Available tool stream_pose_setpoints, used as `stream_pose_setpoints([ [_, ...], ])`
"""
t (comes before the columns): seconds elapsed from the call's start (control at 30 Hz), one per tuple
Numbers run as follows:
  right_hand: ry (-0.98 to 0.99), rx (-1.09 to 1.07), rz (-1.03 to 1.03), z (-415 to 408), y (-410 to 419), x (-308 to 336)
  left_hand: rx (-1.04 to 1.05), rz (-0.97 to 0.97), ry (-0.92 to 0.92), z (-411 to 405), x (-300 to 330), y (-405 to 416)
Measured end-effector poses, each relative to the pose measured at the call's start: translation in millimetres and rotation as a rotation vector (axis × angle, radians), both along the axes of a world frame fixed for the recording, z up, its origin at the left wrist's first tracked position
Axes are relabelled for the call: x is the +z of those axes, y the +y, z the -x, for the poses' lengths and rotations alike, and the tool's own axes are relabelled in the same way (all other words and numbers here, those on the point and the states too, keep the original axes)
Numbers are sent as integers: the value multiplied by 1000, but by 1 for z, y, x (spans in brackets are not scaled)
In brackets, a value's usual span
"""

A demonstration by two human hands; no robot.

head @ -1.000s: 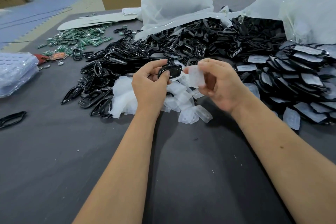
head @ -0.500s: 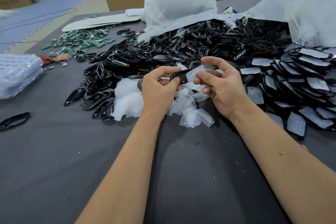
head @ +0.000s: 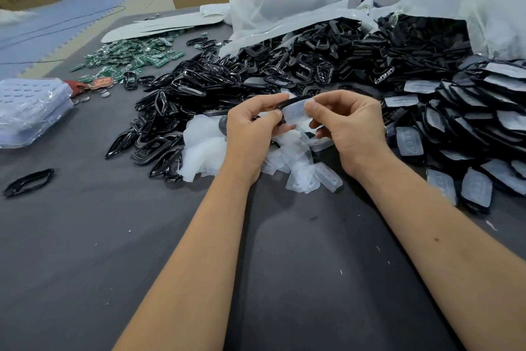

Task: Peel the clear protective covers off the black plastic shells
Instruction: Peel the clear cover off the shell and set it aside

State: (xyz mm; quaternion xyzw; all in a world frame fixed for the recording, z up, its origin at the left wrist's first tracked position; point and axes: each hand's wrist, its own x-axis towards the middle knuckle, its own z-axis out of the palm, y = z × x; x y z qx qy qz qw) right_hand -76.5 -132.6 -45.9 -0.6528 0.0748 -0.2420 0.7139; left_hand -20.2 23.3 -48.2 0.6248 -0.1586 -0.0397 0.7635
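My left hand (head: pixel 250 131) grips a black plastic shell (head: pixel 294 99) by its left end, above the grey table. My right hand (head: pixel 350 125) pinches the clear cover (head: pixel 296 113) that hangs on the shell's underside, thumb in front and fingers behind. Most of the shell is hidden by my fingers. Below my hands lies a heap of peeled clear covers (head: pixel 301 171). To the right is a pile of black shells with clear covers on them (head: pixel 484 128).
A big heap of black frames (head: pixel 256 77) stretches behind my hands, with white plastic bags (head: pixel 284 0) beyond. Green circuit boards (head: pixel 133 57) lie at the far left, a stack of clear trays (head: pixel 28 111) at the left edge, and one lone frame (head: pixel 28 182) near it.
A second ago my right hand held a clear cover apart from the shell. My hands have since come together, and my right fingers now pinch a cover lying against the shell.
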Motion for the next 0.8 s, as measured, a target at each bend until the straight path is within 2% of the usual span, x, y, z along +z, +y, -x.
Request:
stream_pose_setpoints([
  [0.4, 22, -165, 180, -2, 3, -3, -60, 41, 73, 0, 2, 0],
  [0.8, 16, -191, 147, -3, 6, -4, -103, 16, 27, 1, -1, 1],
])
